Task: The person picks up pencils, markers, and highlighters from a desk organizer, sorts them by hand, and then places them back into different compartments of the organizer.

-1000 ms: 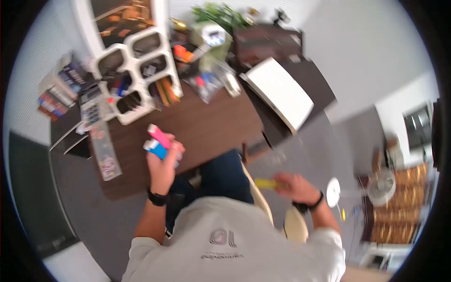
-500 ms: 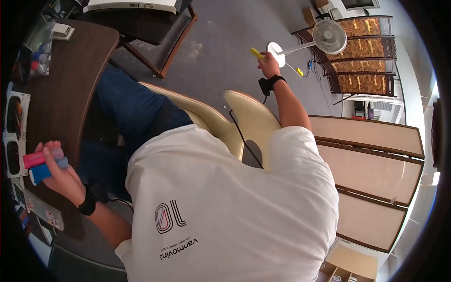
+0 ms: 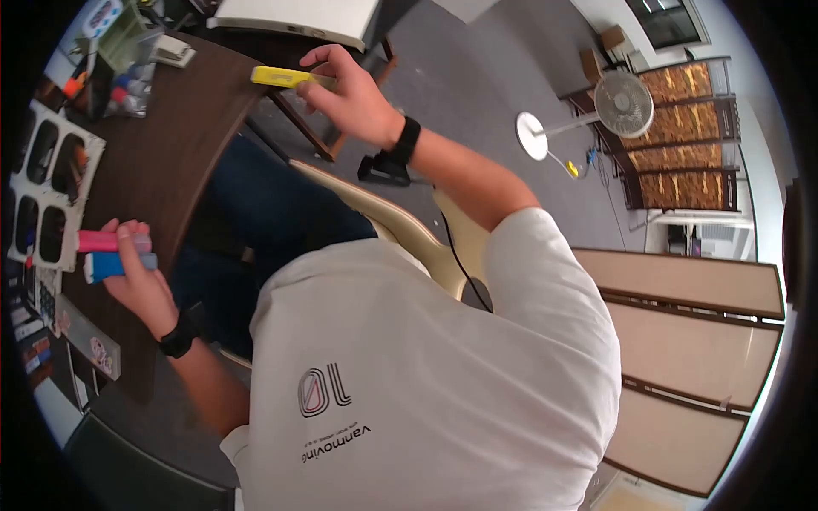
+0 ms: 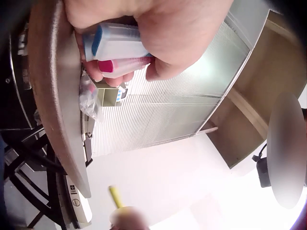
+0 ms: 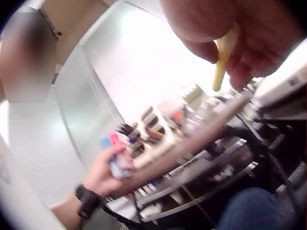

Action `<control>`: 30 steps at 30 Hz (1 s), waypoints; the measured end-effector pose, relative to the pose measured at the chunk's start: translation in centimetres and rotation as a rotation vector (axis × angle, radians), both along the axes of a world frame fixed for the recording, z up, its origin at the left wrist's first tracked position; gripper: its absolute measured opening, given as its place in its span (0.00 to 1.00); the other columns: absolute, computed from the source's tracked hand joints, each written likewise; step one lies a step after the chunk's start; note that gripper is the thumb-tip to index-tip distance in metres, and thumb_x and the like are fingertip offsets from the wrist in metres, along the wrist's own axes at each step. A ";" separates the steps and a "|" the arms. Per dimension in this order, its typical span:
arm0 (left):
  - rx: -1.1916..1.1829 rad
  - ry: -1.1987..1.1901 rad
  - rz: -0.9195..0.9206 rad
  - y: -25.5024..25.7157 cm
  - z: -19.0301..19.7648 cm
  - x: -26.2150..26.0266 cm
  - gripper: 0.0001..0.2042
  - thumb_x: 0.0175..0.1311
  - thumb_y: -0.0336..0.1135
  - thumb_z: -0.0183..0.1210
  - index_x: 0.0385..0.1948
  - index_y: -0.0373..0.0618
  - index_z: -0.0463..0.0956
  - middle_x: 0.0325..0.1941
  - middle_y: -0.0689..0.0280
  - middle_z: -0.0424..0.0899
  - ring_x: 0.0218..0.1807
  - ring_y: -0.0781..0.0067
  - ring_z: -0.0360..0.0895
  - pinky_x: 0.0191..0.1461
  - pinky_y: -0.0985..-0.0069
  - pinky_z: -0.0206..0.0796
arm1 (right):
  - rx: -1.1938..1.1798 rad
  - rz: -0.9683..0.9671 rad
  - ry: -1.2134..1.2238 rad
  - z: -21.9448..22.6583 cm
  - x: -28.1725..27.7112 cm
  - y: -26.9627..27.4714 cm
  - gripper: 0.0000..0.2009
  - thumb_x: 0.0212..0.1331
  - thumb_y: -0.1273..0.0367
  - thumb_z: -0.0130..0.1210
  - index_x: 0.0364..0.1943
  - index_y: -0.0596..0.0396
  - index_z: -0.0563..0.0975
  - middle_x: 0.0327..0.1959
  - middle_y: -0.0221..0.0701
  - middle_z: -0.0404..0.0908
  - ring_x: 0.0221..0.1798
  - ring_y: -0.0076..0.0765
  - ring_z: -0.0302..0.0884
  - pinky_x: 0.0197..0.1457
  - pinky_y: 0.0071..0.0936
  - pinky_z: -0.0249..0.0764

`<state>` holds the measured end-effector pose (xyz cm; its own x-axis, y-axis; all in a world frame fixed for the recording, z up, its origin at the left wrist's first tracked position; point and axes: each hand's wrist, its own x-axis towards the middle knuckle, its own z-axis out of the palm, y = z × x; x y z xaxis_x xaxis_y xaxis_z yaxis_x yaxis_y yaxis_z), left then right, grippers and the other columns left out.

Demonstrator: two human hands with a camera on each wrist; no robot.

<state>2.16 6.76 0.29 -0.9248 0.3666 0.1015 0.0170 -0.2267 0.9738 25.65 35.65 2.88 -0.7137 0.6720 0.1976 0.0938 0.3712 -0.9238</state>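
Observation:
My left hand point(image 3: 141, 294) grips two highlighters side by side over the desk edge. One is a pink highlighter point(image 3: 100, 241), the other a blue highlighter point(image 3: 104, 267). Both have translucent barrels, seen end-on in the left wrist view. Raised near the desk's right corner, my right hand point(image 3: 354, 106) pinches a yellow highlighter point(image 3: 279, 77) between thumb and fingers. Its coloured end points left toward the desk. In the right wrist view the yellow highlighter point(image 5: 220, 72) hangs downward from the fingers.
A white organizer point(image 3: 92, 162) with several compartments stands on the dark wooden desk point(image 3: 149, 166). Behind it lies a clear bag point(image 3: 135, 89) of small things. A white device point(image 3: 298, 19) rests on a side table. The cream chair point(image 3: 358, 202) and standing fan point(image 3: 624, 104) are rightward.
The head view has turned right. My right hand swung out toward the fan, then came back to the desk corner with the yellow highlighter. My left hand keeps its two highlighters over the desk.

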 end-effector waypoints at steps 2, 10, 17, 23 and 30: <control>0.034 -0.022 -0.004 0.1 0.1 0.1 0.15 0.73 0.30 0.61 0.56 0.34 0.74 0.46 0.56 0.82 0.46 0.67 0.82 0.57 0.69 0.78 | -0.024 0.088 0.222 3.5 -2.7 -2.0 0.18 0.67 0.70 0.60 0.56 0.57 0.69 0.41 0.36 0.82 0.35 0.25 0.84 0.39 0.26 0.80; -0.001 0.003 -0.095 -0.2 0.7 0.7 0.11 0.73 0.31 0.61 0.52 0.39 0.74 0.41 0.63 0.82 0.41 0.74 0.81 0.49 0.76 0.74 | -0.184 0.228 0.409 8.4 -12.0 -4.6 0.17 0.65 0.74 0.61 0.54 0.58 0.68 0.40 0.34 0.82 0.35 0.25 0.83 0.39 0.25 0.78; 0.148 -0.100 -0.128 -0.7 1.9 0.9 0.09 0.72 0.28 0.59 0.50 0.40 0.73 0.37 0.63 0.82 0.36 0.76 0.80 0.45 0.76 0.74 | -0.151 0.377 0.389 9.9 -18.9 -8.6 0.14 0.66 0.77 0.60 0.55 0.58 0.76 0.46 0.31 0.82 0.43 0.24 0.84 0.45 0.23 0.81; 0.260 -0.238 -0.123 -0.7 1.7 0.6 0.10 0.71 0.28 0.60 0.51 0.39 0.74 0.40 0.62 0.83 0.40 0.72 0.83 0.47 0.73 0.77 | 0.310 0.328 0.507 12.7 -26.2 -10.1 0.14 0.65 0.76 0.61 0.55 0.58 0.77 0.46 0.36 0.83 0.43 0.33 0.86 0.42 0.28 0.82; 0.232 -0.199 -0.137 -0.9 1.7 0.6 0.11 0.71 0.30 0.60 0.51 0.40 0.74 0.39 0.62 0.83 0.40 0.71 0.83 0.45 0.74 0.76 | 0.998 0.441 0.482 13.2 -35.5 -10.7 0.15 0.61 0.78 0.59 0.52 0.56 0.77 0.47 0.41 0.81 0.51 0.54 0.80 0.55 0.43 0.78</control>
<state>2.76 5.91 2.02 -0.8785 0.4773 0.0189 -0.2146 -0.4296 0.8771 -9.83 24.96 16.11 -0.5531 -0.2149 0.8049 -0.4995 0.8587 -0.1140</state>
